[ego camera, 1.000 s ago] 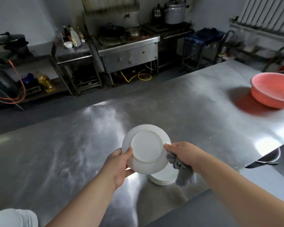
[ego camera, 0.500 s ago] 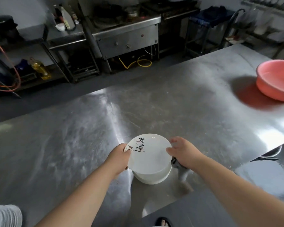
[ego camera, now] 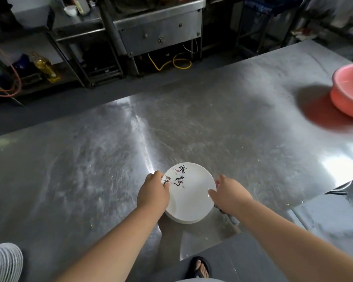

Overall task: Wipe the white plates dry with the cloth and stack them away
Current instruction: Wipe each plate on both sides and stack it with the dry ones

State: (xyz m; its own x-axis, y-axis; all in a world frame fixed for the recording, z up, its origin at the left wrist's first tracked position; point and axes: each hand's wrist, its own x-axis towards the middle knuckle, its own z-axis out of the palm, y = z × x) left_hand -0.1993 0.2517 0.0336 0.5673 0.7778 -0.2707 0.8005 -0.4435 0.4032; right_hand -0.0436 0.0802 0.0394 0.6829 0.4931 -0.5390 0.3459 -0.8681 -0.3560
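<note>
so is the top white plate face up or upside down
Face up: the round white ceramic plate shows its black painted characters on top, with no foot ring visible.

Dim, glare on table (ego camera: 232,129), warped edges

Forearms (ego camera: 114,241) bare. Below the right hand (ego camera: 229,195), a dark open-toed sandal (ego camera: 200,268); lower left of the left hand (ego camera: 153,192), pale ribbed clothing (ego camera: 2,261).
</note>
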